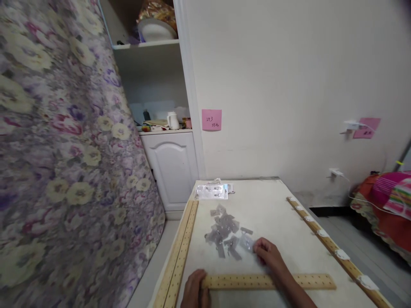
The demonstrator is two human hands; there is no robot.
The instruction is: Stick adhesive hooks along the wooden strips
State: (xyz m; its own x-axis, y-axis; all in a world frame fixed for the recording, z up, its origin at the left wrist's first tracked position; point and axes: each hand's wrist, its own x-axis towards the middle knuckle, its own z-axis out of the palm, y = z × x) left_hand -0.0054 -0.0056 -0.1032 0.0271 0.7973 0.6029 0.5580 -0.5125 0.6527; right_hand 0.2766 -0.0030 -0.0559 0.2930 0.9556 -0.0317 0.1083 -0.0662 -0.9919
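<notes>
Clear packet (246, 242) lies on the table (263, 201), at the right edge of a loose heap of small see-through packets (223, 229). I have the right hand (269, 253) on its right edge, thumb and fingers drawn together in a narrow pinch. Packet contents too blurred for me to read.

Nearer, a wooden strip with rows of holes (237, 281) lies crosswise; the right forearm passes over it. I have the left hand (195, 291) at the strip's left end, fingers bent and touching it; clamped or just resting, I cannot tell.

Along the table's left side I get two more perforated strips (180, 256), side by side. Along the right edge, another strip (330, 247) with a row of white round pieces (342, 255) on it. Far end, left: flat clear packaging (210, 192).

Beyond the table: pale wall (272, 85), pink note (211, 120) with handwriting, white cabinet (175, 167) with a white jug (173, 121) on top. Floral curtain (80, 171) fills my left. Far right, two plugged-in white adapters (351, 125) and a red-and-pink cover (391, 201).
</notes>
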